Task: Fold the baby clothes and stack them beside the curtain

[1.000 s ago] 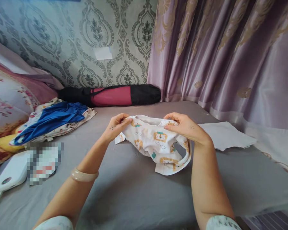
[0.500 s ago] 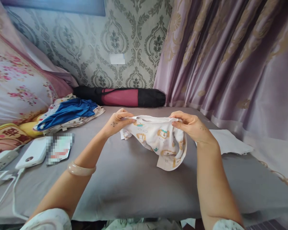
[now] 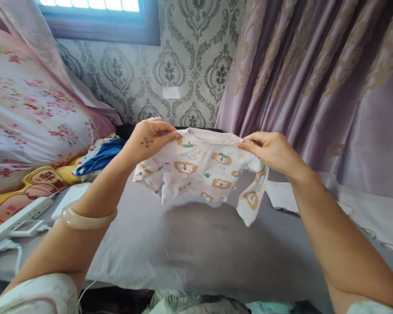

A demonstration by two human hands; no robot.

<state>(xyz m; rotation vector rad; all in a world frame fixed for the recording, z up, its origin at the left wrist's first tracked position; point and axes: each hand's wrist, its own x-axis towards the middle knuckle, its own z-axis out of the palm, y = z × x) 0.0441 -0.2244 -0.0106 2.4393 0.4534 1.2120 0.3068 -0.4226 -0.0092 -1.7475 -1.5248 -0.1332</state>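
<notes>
A small white long-sleeved baby shirt [image 3: 199,170] with lion prints hangs in the air over the grey sheet. My left hand [image 3: 152,138] pinches its shoulder beside the neckline, thumb against fingers. On the opposite shoulder, my right hand [image 3: 271,150] grips the cloth the same way. The neckline is at the top, stretched between both hands, and the sleeves dangle at either side. The shirt's lower part falls free above the bed [image 3: 190,248], casting a shadow on it.
A folded white cloth [image 3: 281,196] lies on the right, partly behind my right forearm. To the left are a blue garment [image 3: 101,157] on a clothes pile, a yellow cartoon cushion [image 3: 22,198], a power strip [image 3: 22,220] and a white device [image 3: 70,198]. Curtains [image 3: 281,74] hang at right.
Both hands have risen and moved a little apart, lifting the shirt. It has unfolded, so its front and sleeves now hang spread out. The view has tilted up, showing more window.
</notes>
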